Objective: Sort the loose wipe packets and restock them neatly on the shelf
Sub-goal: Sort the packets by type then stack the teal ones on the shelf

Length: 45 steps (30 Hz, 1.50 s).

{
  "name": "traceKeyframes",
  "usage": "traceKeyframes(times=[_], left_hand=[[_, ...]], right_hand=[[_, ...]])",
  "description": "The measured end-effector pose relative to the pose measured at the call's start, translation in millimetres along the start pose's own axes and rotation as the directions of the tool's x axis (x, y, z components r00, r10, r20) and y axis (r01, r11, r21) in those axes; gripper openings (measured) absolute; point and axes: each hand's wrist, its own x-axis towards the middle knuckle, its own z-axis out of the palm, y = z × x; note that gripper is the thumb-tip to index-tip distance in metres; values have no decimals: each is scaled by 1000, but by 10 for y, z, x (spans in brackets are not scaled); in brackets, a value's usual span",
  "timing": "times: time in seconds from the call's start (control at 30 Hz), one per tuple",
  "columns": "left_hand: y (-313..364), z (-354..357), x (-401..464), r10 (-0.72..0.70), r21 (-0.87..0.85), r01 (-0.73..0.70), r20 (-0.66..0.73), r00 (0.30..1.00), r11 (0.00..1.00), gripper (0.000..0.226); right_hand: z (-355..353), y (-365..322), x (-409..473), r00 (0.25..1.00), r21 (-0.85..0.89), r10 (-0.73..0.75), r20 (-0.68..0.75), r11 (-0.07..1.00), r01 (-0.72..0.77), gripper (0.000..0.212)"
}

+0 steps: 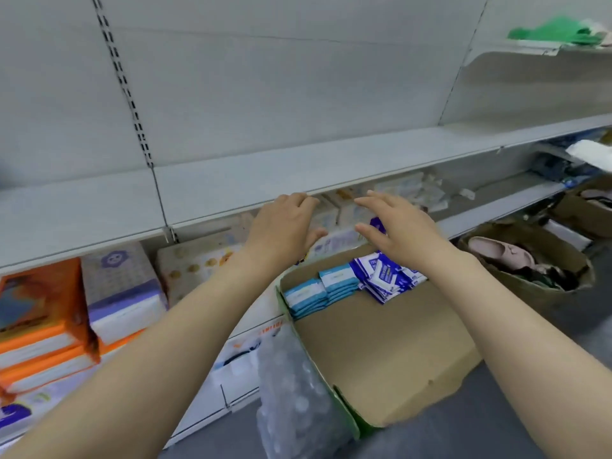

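A cardboard box (390, 352) sits in front of the shelving. At its far end lie light-blue wipe packets (323, 288) in neat stacks and dark-blue and white wipe packets (385, 276) in a loose pile. My left hand (281, 226) and my right hand (397, 226) reach forward side by side above the box, toward the gap under the grey shelf (265, 180). Both hands have relaxed, spread fingers and hold nothing. Pale packets (334, 217) stand on the lower shelf between and behind the hands, blurred.
Orange tissue packs (39, 326), a purple pack (122, 289) and a cookie-print pack (195, 266) fill the lower shelf at left. A plastic-wrapped bottle pack (291, 392) stands beside the box. At right, brown boxes (530, 260) hold slippers. Green cloth (556, 31) lies on an upper shelf.
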Motion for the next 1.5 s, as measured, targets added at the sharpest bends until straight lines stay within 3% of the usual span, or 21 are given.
traceKeyframes(times=[0.17,0.37,0.63,0.73,0.9,1.03,1.13,1.27,1.37,1.43,1.5], left_hand=[[28,626,485,10,-24,-8,116,993,1000,53],[-21,1501,712,-96,-22,107,295,951,994,51],[-93,2555,583,-390,-37,463,482,784,886,50],[-136,2858,512,-478,-21,560,495,726,828,54],[-146,3182,437,-594,-5,706,537,599,708,53],[-172,3349,413,-640,-8,776,560,526,631,53],[-188,3454,423,-654,-19,804,572,496,594,54],[-197,3554,468,-685,-38,846,568,456,532,58],[-192,3621,442,-687,-35,845,564,458,534,58],[-191,3652,402,-687,-26,842,564,457,539,58],[-206,3686,378,-694,-33,845,554,460,534,58]], right_hand=[[367,551,335,994,4,34,103,999,-34,54],[1163,1081,643,959,54,26,283,998,-43,51],[2559,1762,1267,801,97,-35,598,995,-28,48],[3072,1894,1494,756,124,-95,648,992,18,49],[3677,1987,1657,742,148,-146,655,987,63,58],[3873,2059,1621,802,85,-217,557,975,204,53],[3881,2111,1599,853,45,-253,457,964,261,33],[3934,2157,1539,820,217,-247,517,964,153,54],[3976,2144,1562,817,182,-222,533,972,145,69],[3957,2131,1606,837,106,-211,505,978,182,65],[3901,2141,1625,871,141,-219,440,975,174,50]])
